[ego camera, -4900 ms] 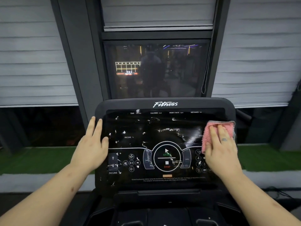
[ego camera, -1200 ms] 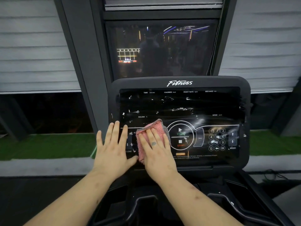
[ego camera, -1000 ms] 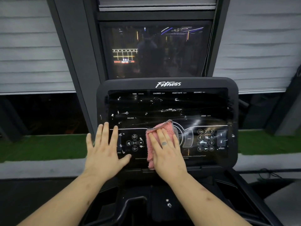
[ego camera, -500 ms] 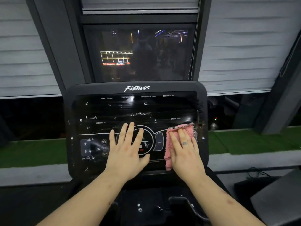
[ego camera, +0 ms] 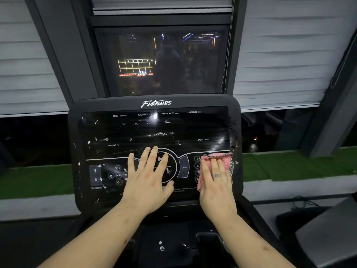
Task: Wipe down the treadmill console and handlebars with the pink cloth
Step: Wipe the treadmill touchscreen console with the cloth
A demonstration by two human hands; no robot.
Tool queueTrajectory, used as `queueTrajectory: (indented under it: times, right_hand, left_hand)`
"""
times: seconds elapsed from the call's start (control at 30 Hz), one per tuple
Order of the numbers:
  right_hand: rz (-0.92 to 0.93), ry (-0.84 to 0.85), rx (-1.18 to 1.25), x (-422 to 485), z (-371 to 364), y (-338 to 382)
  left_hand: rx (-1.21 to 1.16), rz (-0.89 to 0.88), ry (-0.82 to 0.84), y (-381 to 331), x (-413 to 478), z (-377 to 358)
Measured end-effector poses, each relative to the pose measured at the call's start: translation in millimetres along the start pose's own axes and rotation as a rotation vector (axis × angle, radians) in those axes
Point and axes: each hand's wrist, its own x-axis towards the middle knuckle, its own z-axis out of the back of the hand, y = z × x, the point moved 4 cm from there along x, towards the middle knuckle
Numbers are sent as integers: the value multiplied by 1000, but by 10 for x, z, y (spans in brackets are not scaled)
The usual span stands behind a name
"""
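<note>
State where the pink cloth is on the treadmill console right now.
In the head view, the pink cloth lies flat under the right hand at the console's lower right edge, over the number keys.

- The right hand (ego camera: 216,182) covers most of the pink cloth (ego camera: 225,161) and the keypad numbers beneath it.
- The left hand (ego camera: 148,182) hides the start and stop dial on the console (ego camera: 154,132).
- The small print along the console's lower edge is too blurred to read.
- Both forearms are cut off by the bottom edge.
</note>
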Motion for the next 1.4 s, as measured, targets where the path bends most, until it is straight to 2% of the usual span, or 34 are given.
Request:
queueTrajectory:
  times: [0.3, 0.53, 0.83, 0.97, 1.27, 1.4]
  right_hand:
    - [101, 46, 38, 9, -246, 771]
    - [269, 207, 58, 105, -405, 1732]
    - [451, 193, 67, 107, -704, 2713]
    - [528, 231, 23, 30, -778, 2826]
    - [856, 351, -172, 147, -710, 2685]
    - [815, 314, -254, 660, -487, 2856]
  left_hand:
    - [3, 47, 16, 696, -246, 91]
    - [4, 102, 29, 1332, -601, 86]
    - [-60, 190, 124, 1998, -1001, -84]
    - [-116, 180, 144, 2110, -1047, -138]
    - [-146, 160, 146, 2153, -1107, -205]
    - [-178, 150, 173, 2134, -1118, -171]
